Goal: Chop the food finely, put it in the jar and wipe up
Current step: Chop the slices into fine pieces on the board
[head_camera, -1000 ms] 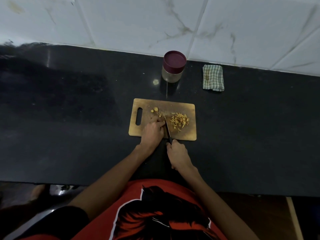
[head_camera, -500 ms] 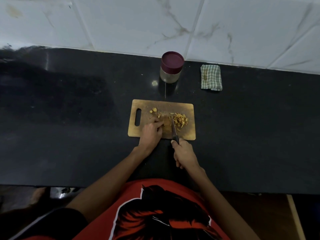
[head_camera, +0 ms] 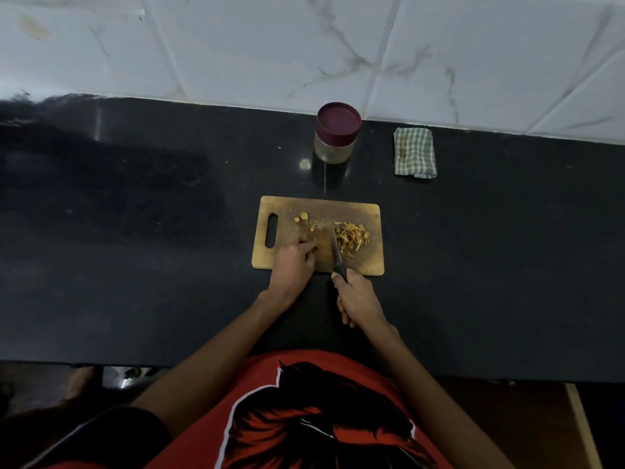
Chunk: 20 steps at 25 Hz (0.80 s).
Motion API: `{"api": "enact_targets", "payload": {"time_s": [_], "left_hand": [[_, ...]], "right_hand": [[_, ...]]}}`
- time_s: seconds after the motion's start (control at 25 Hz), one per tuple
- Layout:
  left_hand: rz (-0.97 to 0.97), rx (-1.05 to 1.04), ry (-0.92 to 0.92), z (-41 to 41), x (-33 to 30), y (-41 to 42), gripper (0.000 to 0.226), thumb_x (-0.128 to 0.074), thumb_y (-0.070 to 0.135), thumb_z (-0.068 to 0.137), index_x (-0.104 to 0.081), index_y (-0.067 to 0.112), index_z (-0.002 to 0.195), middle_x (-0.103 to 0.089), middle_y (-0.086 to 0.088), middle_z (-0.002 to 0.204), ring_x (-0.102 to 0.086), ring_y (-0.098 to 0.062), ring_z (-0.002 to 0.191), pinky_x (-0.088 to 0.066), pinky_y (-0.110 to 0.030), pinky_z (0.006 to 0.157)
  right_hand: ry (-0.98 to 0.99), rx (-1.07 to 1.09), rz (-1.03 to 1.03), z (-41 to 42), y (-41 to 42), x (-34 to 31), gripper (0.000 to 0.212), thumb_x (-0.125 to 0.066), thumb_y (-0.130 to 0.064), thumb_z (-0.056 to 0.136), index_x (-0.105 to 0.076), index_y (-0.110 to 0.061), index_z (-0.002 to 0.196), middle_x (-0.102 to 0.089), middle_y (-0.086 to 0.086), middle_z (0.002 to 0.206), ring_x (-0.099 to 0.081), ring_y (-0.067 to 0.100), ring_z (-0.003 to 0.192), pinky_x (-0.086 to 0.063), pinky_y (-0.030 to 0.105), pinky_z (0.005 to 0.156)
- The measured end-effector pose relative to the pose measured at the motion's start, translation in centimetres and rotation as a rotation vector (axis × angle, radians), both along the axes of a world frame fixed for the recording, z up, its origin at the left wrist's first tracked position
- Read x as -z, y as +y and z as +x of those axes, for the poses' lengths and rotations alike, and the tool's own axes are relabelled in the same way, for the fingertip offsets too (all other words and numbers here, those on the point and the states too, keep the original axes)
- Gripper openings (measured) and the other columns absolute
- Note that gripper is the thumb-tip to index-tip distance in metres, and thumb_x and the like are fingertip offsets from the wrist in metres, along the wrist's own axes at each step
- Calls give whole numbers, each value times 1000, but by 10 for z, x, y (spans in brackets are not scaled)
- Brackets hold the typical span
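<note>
A wooden cutting board (head_camera: 368, 262) lies on the black counter (head_camera: 135, 265). A pile of yellow chopped food (head_camera: 351, 235) sits on its right half, and a few small pieces (head_camera: 306, 221) lie further left. My right hand (head_camera: 358, 297) grips the knife (head_camera: 337, 253) by its dark handle; the blade lies on the board at the pile's left edge. My left hand (head_camera: 294, 265) rests on the board, its fingers stretched toward the blade. A jar (head_camera: 336, 133) with a maroon lid stands behind the board, closed.
A folded green checked cloth (head_camera: 414, 152) lies at the back right by the white tiled wall (head_camera: 304, 45). The counter's front edge runs just before my red shirt.
The knife blade has shifted right from beside my left hand to the edge of the chopped pile. My left hand stays on the board with its fingers stretched out more.
</note>
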State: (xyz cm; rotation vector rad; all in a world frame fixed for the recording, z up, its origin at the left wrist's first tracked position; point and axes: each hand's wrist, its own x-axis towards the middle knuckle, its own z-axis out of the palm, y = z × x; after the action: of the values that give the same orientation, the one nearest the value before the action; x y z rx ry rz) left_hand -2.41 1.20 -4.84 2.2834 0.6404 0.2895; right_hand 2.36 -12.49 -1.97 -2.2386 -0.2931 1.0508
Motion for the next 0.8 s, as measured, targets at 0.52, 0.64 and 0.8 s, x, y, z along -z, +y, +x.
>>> {"api": "enact_targets", "payload": {"time_s": [0.52, 0.64, 0.8], "left_hand": [[108, -38, 5, -2, -1, -2, 24, -52, -7, 84, -70, 0, 99, -60, -15, 102, -60, -23, 84, -54, -34, 72], [120, -25, 11, -2, -1, -2, 26, -51, -6, 85, -70, 0, 100, -59, -16, 103, -60, -24, 84, -54, -35, 73], [115, -12, 10, -2, 0, -2, 30, -51, -6, 85, -68, 3, 108, -58, -15, 108, -59, -23, 88, -52, -30, 77]], "right_hand": [[-139, -199, -122, 2, 8, 5, 28, -37, -35, 105, -51, -12, 105, -65, 10, 81, -59, 16, 45, -42, 24, 37], [-169, -216, -131, 3, 10, 7, 27, -38, -35, 105, -52, -12, 103, -65, 12, 87, -60, 19, 57, -52, 36, 51], [-194, -225, -131, 4, 14, 9, 27, -39, -35, 104, -53, -12, 105, -65, 13, 93, -62, 24, 71, -56, 46, 67]]}}
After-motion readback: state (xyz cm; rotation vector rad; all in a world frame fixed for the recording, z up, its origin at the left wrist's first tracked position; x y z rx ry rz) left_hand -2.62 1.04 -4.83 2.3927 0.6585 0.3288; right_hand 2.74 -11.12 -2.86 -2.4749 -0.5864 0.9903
